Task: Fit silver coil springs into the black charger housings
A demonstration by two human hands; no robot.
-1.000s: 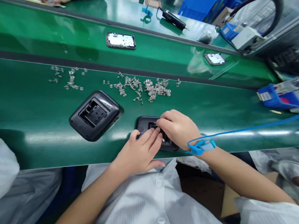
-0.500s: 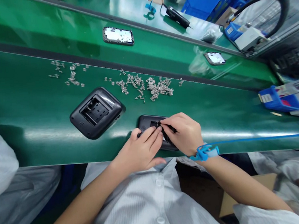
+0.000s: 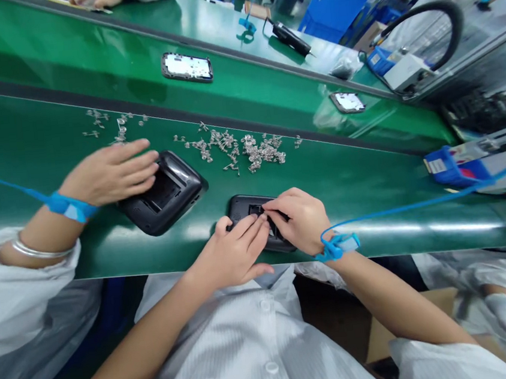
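Note:
A black plastic device housing (image 3: 236, 203) lies on the green bench in front of me, its battery compartment facing up. My left hand (image 3: 236, 248) rests over its near left part, fingers stretched out with the tips at the compartment and the thumb spread away. Thumb and forefinger of my right hand (image 3: 299, 218) are pinched together at the compartment's edge; whatever is between them is too small to make out. Beyond the housing lie loose piles of metal battery springs (image 3: 262, 151). To the left, a co-worker's hand (image 3: 113, 174) reaches over a second black housing (image 3: 184, 181).
A dark ledge divides my bench from a green strip holding two housings with white inner faces (image 3: 188, 67) (image 3: 349, 102). Further back lies a black electric screwdriver (image 3: 291, 39). Blue bins (image 3: 447, 166) stand at right. A blue wrist-strap cord (image 3: 417, 205) stretches rightward from my wrist.
A co-worker's hand has come in from the left, over the second housing. Another person's hand shows more at the far top left. My own hands keep nearly the same pose.

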